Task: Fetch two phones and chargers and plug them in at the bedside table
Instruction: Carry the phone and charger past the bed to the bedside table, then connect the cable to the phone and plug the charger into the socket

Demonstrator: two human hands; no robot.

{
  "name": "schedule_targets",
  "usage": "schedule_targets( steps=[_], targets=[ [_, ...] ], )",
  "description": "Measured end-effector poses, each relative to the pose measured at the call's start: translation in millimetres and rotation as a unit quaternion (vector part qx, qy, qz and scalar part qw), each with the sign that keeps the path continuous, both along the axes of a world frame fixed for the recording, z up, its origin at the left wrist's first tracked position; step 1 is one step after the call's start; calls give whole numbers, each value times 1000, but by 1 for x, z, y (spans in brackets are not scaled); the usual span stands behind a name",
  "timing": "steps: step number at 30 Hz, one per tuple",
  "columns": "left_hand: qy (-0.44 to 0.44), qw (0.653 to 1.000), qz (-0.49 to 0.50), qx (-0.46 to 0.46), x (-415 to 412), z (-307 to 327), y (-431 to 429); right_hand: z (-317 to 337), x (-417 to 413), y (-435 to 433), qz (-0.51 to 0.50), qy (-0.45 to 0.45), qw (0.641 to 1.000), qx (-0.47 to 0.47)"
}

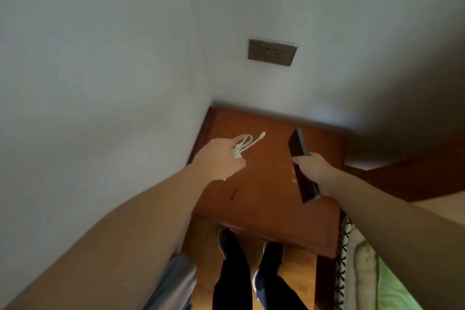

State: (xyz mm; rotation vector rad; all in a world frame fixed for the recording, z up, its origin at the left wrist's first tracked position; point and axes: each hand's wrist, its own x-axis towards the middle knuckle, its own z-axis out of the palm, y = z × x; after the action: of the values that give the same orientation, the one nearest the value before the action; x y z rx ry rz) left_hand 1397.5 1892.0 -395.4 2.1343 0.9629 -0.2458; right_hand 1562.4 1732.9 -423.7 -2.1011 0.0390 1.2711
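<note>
White charger cables [245, 145] sit bunched in the left hand [217, 161]; the right hand [313, 171] grips seemingly two stacked phones [300, 158] over the bedside table [264, 184], ready to set down below the wall socket [272, 51].

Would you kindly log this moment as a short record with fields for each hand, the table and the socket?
left hand: left hand, grip closed on a bundle of white charger cable
right hand: right hand, grip closed on dark phones, held on edge; count unclear
bedside table: wooden bedside table in the corner, under both hands
wall socket: dark wall socket above the table, nothing plugged in
</note>
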Motion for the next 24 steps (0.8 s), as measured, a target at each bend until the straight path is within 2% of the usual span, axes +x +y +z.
schedule_targets(
  steps=[6, 16, 20, 24],
  targets=[
    [13, 1000, 23, 1, 18, -56, 1, -68, 6, 11, -40, 61, 997, -11],
    [35, 997, 62, 15, 15, -160, -21, -168, 3, 15, -62, 68, 996, 1],
    [33, 997, 63, 7, 15, -177, -24, -190, 5, 12, -54, 21, 998, 3],
    [28, 997, 71, 8, 16, -185, -26, -200, 5, 9, -16, -82, 996, -14]
  ],
)
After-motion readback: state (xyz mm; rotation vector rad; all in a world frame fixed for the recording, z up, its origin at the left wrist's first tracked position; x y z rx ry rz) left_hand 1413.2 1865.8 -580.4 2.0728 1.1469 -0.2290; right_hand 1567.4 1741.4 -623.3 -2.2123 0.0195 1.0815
